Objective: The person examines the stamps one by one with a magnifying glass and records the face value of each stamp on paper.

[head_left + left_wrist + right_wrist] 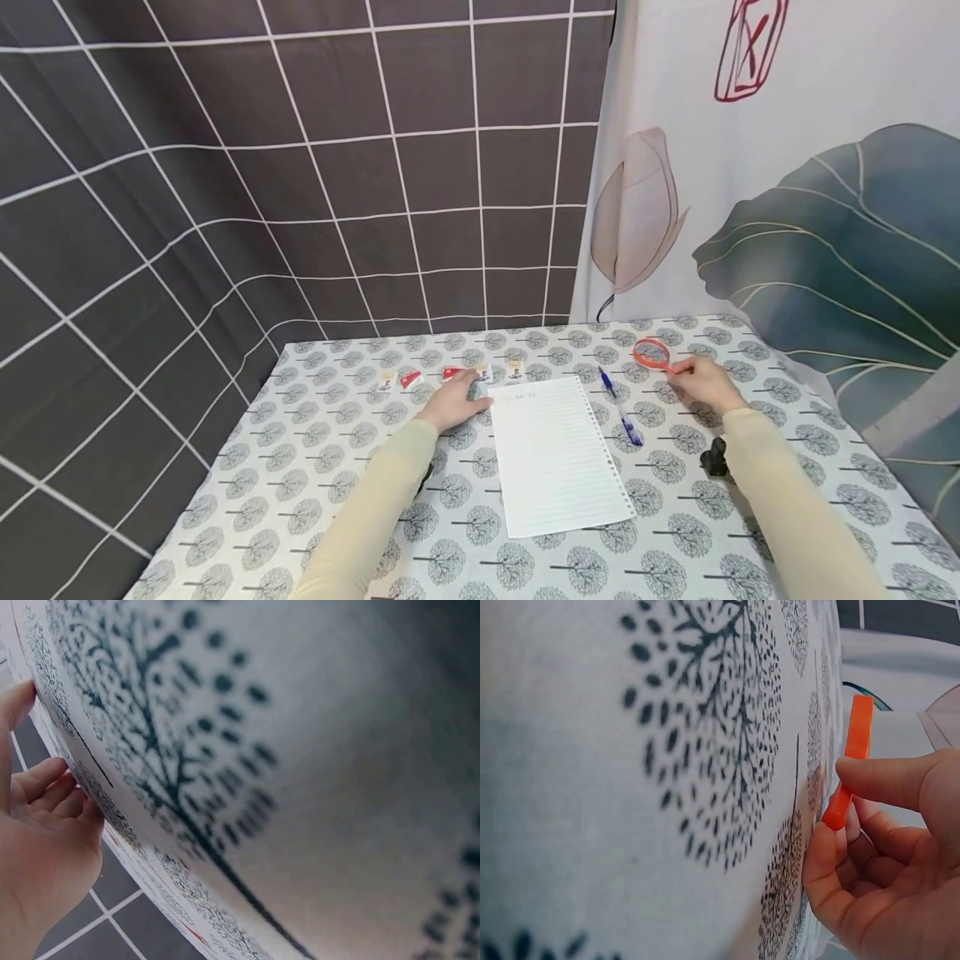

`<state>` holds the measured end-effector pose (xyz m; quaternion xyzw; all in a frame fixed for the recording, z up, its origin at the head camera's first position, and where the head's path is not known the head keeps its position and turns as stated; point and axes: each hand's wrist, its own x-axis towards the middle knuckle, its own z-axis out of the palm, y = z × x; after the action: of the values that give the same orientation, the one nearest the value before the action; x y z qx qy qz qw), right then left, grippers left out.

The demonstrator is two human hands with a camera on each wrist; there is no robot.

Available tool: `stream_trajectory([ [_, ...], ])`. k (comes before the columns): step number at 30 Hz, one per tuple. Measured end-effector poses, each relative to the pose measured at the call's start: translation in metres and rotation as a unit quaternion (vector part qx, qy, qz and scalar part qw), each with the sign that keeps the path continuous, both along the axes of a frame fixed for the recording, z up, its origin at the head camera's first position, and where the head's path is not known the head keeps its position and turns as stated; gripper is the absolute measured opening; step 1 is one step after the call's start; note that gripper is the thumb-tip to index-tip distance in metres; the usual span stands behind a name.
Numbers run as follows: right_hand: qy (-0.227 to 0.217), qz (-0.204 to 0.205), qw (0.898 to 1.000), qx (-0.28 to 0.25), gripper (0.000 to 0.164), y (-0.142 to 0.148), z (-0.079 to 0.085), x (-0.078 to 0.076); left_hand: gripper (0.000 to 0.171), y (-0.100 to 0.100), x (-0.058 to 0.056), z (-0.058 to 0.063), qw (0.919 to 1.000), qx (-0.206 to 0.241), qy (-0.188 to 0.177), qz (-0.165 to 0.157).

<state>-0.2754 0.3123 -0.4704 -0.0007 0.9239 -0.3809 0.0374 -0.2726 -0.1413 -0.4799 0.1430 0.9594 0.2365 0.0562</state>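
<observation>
My right hand [705, 385] pinches the handle of a magnifying glass with an orange-red rim [651, 353]. In the right wrist view its orange handle [859, 727] stands between thumb and fingers. My left hand [453, 402] rests on the tablecloth at the row of small cards, its thumb by the upper left edge of a lined sheet [558, 458]. Its fingers partly cover a red card [450, 372] and lie close to a pale card [483, 372]. The left wrist view shows thumb and fingers apart, with nothing visible between them.
More small cards lie along the back: a pale one [386, 381], a red and white one [411, 379] and another [514, 369]. A blue pen [619, 406] lies right of the sheet. Dark checked and white patterned curtains [442, 167] hang behind the table.
</observation>
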Motion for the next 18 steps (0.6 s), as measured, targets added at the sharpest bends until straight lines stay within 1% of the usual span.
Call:
stream_trajectory([
  [4,-0.011,-0.007,1.0,-0.01,0.039,-0.0015,-0.0016,-0.0023,0.074,-0.0001,0.0005,0.0005,1.0,0.003,-0.002,-0.001],
  [11,-0.014,-0.009,1.0,0.002,0.038,-0.0002,-0.0045,-0.0037,0.074,-0.0001,-0.0018,-0.0036,1.0,-0.001,-0.001,0.004],
  [14,-0.018,-0.008,1.0,0.002,0.039,0.0005,-0.0048,-0.004,0.075,0.0002,-0.0017,-0.0034,1.0,0.003,-0.003,0.005],
  [18,-0.013,-0.008,1.0,0.013,0.039,0.0003,-0.0044,-0.0057,0.074,0.0007,-0.0012,-0.0018,1.0,0.005,-0.003,0.008],
])
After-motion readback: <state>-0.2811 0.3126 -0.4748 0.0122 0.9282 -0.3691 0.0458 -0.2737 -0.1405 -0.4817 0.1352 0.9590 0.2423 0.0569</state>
